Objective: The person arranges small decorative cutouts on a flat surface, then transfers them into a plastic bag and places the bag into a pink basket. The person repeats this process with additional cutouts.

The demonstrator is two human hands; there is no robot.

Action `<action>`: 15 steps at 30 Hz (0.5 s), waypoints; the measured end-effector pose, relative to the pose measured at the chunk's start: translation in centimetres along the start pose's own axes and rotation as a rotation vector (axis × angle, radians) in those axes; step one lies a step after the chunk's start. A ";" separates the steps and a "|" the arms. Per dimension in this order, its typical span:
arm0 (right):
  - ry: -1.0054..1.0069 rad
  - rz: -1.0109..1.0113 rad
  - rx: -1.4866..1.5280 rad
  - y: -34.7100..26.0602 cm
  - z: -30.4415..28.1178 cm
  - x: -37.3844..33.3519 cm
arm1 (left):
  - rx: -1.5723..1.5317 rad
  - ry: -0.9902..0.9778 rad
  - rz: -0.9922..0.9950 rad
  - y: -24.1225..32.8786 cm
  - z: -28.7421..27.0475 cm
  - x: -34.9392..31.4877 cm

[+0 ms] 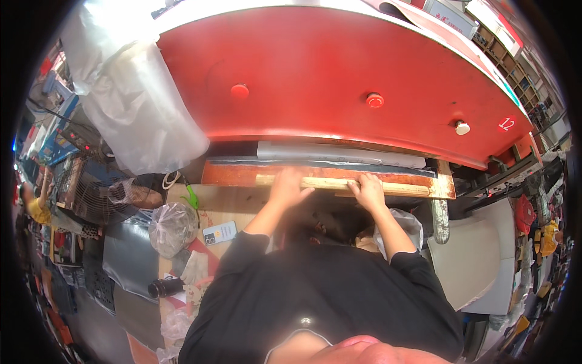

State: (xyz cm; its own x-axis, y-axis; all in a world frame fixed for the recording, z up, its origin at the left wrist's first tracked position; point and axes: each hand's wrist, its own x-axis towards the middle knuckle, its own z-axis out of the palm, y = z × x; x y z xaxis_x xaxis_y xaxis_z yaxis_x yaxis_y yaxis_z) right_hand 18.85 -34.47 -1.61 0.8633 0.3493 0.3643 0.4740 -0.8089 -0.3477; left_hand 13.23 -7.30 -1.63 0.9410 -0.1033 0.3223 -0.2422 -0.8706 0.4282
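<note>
A pale wooden strip [330, 183] lies along the front edge of a reddish-brown ledge [233, 172] on a large red machine. My left hand [287, 189] grips it left of the middle, fingers over the top and thumb pointing right. Farther right, my right hand [368, 192] holds the same strip, with its fingers bent over it and its thumb to the left. The undersides of both grips are hidden. Behind the strip, a white sheet-like piece [339, 153] shows in the slot beneath the machine's red front [291, 73].
Red buttons [375, 100] and a whitish knob [462, 127] stick out from the machine. Clear plastic sheeting [142, 115] hangs at left, above a fan [97, 188]. A phone [219, 233], a stuffed plastic bag [173, 229] and a black bottle [165, 287] lie on the left-hand table.
</note>
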 end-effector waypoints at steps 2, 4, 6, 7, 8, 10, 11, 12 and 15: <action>-0.156 0.061 -0.005 -0.4 -1.0 -0.3 | -0.050 -0.043 -0.010 0.7 -1.2 -1.3; -0.124 0.109 0.056 -1.2 -1.7 -0.1 | -0.057 -0.127 0.036 0.9 -2.4 -2.1; -0.020 0.105 0.102 -2.4 -2.0 1.0 | -0.012 -0.315 -0.004 0.5 -3.2 -1.9; 0.039 0.110 0.154 -3.3 -1.8 1.7 | 0.025 -0.428 -0.134 0.2 -3.3 -1.0; 0.011 0.113 0.120 -4.2 -1.7 2.9 | -0.001 -0.253 -0.097 -0.3 -3.5 -0.4; 0.011 0.152 0.058 -6.7 -0.9 5.2 | -0.001 0.047 0.015 -1.1 -3.3 1.1; 0.002 0.192 0.019 -8.1 -0.5 6.0 | 0.026 0.130 0.064 -1.4 -3.0 2.0; -0.026 0.223 -0.036 -9.5 -0.2 6.5 | 0.061 0.172 0.077 -1.4 -2.8 2.2; -0.213 0.315 -0.155 -13.2 0.0 6.7 | 0.129 0.058 0.117 -0.8 -2.3 1.7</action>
State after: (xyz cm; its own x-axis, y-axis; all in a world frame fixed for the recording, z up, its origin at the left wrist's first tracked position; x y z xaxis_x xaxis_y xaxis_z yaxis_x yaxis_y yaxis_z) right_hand 18.38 -21.50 5.43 0.9863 0.1505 0.0682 0.1635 -0.9480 -0.2730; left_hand 14.45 -5.62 0.51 0.8922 -0.1825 0.4131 -0.3131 -0.9092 0.2746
